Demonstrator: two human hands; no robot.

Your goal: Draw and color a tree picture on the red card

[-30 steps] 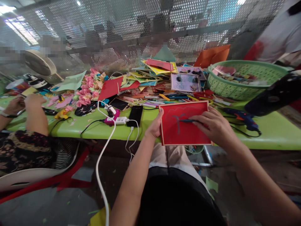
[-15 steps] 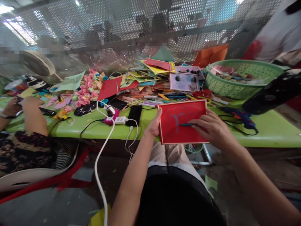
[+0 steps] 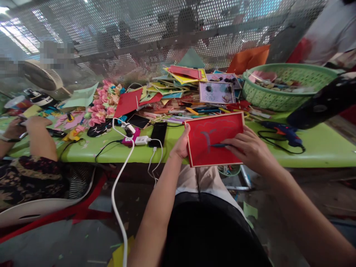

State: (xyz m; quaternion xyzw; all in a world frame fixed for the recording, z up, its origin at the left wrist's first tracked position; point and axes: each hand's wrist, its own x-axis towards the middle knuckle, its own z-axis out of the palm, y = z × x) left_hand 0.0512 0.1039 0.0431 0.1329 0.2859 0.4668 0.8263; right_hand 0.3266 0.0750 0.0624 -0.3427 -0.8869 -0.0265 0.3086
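Note:
My left hand [image 3: 183,142] grips the left edge of a red card panel [image 3: 198,154] with a thin pale frame, thumb on the front and fingers hidden behind. A tree-like outline in pale bluish-grey lines shows on its red face. In my right hand [image 3: 246,146] is a dark blue pen or crayon [image 3: 218,145], pinched near its tip end, which meets the drawn trunk. The panel is tilted toward me at the table's front edge, above my lap.
A green table [image 3: 319,148] bears a glue gun [image 3: 289,133], a green basket [image 3: 278,96], a phone [image 3: 158,134], a power strip [image 3: 131,137] with a white cable, many pens and stacked coloured cards [image 3: 183,72]. At the left, another person's hands [image 3: 36,124] work.
The view has shifted slightly, so the panel and hands sit a little higher in the picture. The pen stays at the drawn trunk; both holds are unchanged.

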